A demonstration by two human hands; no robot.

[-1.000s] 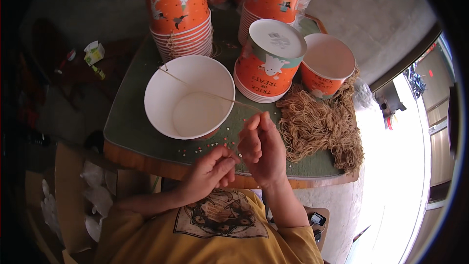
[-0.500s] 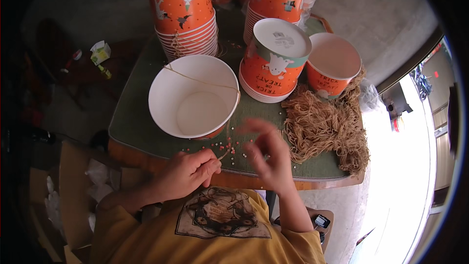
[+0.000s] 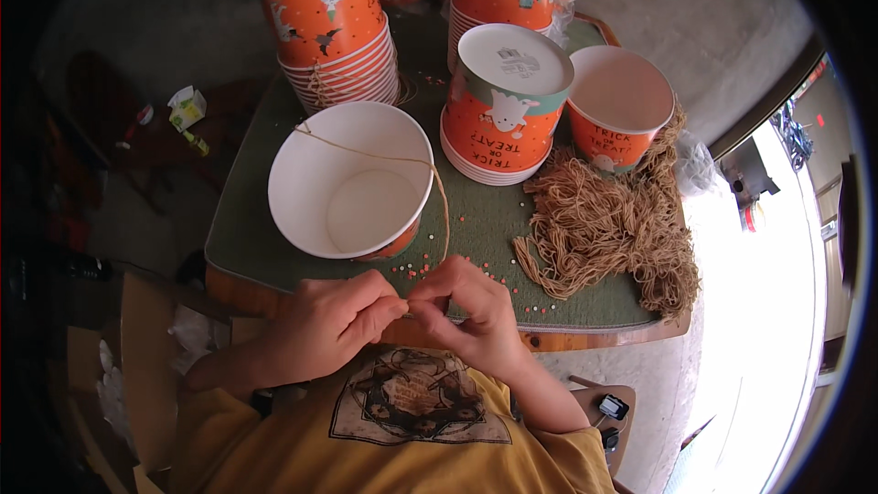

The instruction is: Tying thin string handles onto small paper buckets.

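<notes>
A paper bucket (image 3: 352, 174) with a white inside stands near the table's front edge, tilted toward me. From its far-left rim a thin tan twine (image 3: 441, 192) crosses the opening, then drops over the right side to my hands. My left hand (image 3: 343, 325) is closed, thumb and forefinger pinching the twine's end. Against its fingertips my right hand (image 3: 471, 316) is closed in a pinch on the twine too; the bit between the fingers is mostly hidden. Small orange and white beads (image 3: 412, 268) lie scattered on the green tabletop (image 3: 240, 220) just beyond my hands.
A tangled heap of tan twine (image 3: 594, 220) lies at the right, with an upright orange bucket (image 3: 622, 96) behind it. Upside-down orange buckets (image 3: 503, 114) are stacked in the middle, and a taller stack (image 3: 334, 27) stands back left. An open cardboard box (image 3: 151, 375) is at lower left.
My right hand has come left and down to meet my left hand, its fingers closing on the twine. The view has shifted slightly.
</notes>
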